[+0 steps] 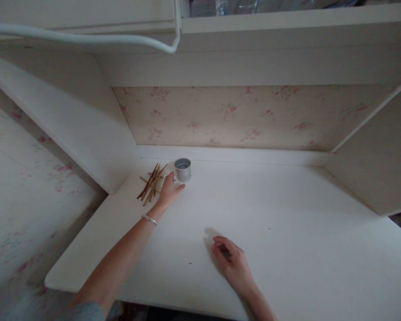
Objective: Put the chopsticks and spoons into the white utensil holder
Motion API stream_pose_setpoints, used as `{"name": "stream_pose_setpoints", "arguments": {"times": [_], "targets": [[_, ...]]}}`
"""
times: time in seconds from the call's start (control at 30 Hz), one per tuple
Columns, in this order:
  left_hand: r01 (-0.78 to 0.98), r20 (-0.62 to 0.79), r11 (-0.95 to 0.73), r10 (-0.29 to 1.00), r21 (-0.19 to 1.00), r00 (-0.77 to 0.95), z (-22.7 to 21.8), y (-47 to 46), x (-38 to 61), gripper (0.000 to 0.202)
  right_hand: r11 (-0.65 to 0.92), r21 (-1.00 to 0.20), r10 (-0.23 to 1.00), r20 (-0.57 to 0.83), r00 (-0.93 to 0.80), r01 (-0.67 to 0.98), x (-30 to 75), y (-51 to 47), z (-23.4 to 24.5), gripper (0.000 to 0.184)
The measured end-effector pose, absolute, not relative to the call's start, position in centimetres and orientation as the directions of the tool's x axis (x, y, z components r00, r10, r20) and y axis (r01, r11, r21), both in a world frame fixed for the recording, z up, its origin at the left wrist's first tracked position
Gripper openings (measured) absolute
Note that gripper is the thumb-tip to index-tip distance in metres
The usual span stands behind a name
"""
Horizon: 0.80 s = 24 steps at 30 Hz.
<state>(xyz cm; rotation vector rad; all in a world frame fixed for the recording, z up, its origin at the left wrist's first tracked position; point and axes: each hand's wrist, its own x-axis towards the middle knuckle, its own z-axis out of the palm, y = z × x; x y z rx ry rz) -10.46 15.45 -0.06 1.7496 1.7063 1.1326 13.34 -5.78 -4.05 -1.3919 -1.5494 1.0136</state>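
My left hand (169, 190) reaches far across the white desk (287, 232) to its back left corner, fingers stretched out flat, touching a loose pile of several brown wooden sticks (151, 183). A small silver perforated metal cup (182, 169) stands upright just to the right of that hand, apart from it. My right hand (232, 261) rests on the desk nearer to me, fingers curled loosely downward, nothing visible in them. A silver bracelet (149, 219) circles my left wrist.
The desk sits in a white alcove with slanted side panels left (87, 133) and right (370, 165), a floral back wall (247, 116) and a shelf overhead (287, 26). A white cable (87, 39) hangs across the top left.
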Motion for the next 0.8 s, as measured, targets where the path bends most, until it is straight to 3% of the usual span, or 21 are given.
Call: {"name": "stream_pose_setpoints", "arguments": {"times": [0.1, 0.17, 0.23, 0.33, 0.63, 0.8], "targets": [[0.511, 0.223, -0.151, 0.971, 0.846, -0.081, -0.9, 9.8, -9.5, 0.04, 0.073, -0.921, 0.996, 0.047, -0.075, 0.383, 13.3, -5.6, -3.9, 0.027], [0.328, 0.109, -0.097, 0.994, 0.94, -0.017, -1.6, 5.6, -8.5, 0.032, 0.067, -0.91, 0.996, 0.038, -0.077, 0.41, 13.2, -5.5, -3.8, 0.029], [0.296, -0.017, 0.003, 0.999, 0.955, 0.047, -2.3, 2.1, -7.5, 0.025, 0.065, -0.893, 0.996, 0.03, -0.085, 0.446, 12.9, -5.5, -3.6, 0.03], [0.345, -0.086, 0.036, 0.988, 0.938, 0.13, -2.9, -0.5, -6.3, 0.022, 0.072, -0.854, 0.993, 0.013, -0.118, 0.515, 12.6, -5.4, -3.2, 0.03], [0.582, -0.066, -0.121, 0.955, 0.804, 0.29, -2.6, 1.9, -3.9, 0.036, 0.065, -0.724, 0.995, -0.007, -0.102, 0.687, 12.3, -1.9, -2.7, 0.027], [0.618, -0.028, -0.159, 0.959, 0.77, 0.282, -2.9, 1.1, -3.9, 0.036, 0.178, -0.625, 0.981, 0.054, -0.186, 0.76, 12.2, -2.7, -3.2, 0.027]]}}
